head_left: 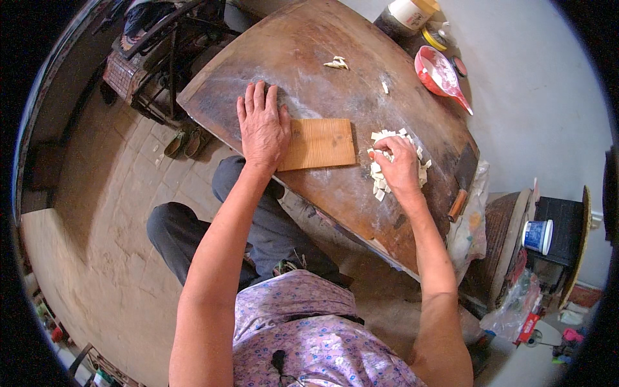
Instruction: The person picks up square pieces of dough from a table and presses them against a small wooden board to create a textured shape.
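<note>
My left hand lies palm down at the left end of a ridged wooden board, fingers stretched out past it onto the wooden table. The board's fine grooves face up, with no dough on the visible part. Over to the right, my right hand reaches into a pile of small cut dough pieces, its thumb and fingers curled among them. Whether a piece is pinched between the fingertips is hidden. Farther back lie a few rolled dough pieces and one single piece.
A cleaver with a wooden handle lies by the table's right edge. Near the wall are a red ladle holding white flour and a large jar. At left stands a chair; shoes sit on the floor.
</note>
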{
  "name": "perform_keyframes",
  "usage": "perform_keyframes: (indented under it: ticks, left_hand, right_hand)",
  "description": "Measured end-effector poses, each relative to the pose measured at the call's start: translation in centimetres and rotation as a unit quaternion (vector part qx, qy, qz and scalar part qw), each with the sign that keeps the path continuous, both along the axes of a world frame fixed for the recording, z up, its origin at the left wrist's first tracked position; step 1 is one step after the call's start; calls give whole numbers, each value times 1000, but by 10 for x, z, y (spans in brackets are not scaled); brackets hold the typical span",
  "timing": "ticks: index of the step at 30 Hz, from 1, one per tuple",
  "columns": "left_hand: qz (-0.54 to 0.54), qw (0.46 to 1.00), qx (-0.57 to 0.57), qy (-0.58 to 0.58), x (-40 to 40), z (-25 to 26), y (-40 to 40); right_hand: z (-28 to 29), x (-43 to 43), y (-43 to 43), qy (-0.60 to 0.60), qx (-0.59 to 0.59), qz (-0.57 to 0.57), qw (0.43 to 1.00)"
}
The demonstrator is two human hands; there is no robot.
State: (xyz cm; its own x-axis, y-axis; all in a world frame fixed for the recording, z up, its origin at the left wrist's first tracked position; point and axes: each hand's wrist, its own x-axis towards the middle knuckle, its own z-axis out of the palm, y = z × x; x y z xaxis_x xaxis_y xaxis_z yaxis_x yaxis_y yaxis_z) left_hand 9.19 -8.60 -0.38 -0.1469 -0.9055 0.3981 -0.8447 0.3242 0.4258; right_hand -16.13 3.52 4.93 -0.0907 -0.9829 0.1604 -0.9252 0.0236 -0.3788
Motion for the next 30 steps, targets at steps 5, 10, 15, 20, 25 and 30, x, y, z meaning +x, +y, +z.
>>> perform_keyframes:
  ticks: [5,10,15,20,25,30]
  left_hand:
    - [-1,1000,-1,4,1,0,0]
    - [-2,1000,6,2,0,0,0]
    - [-3,1000,6,2,1,0,-1]
    - [-12,1000,-14,18,1,0,-1]
    - [-2,1000,1,2,0,0,-1]
    - [-4,1000,5,9,1,0,0]
  right_hand:
    - [2,4,1,20,-13,12,1000]
    - [4,7,0,1,-16,19,1000]
    - [16,32,-9,-261,5,-19,965]
    - [8,60,-28,-231,-18,75,970]
    - [-2,77,-35,-225,-26,105,968]
    - [-5,78,-33,-244,-48,98,964]
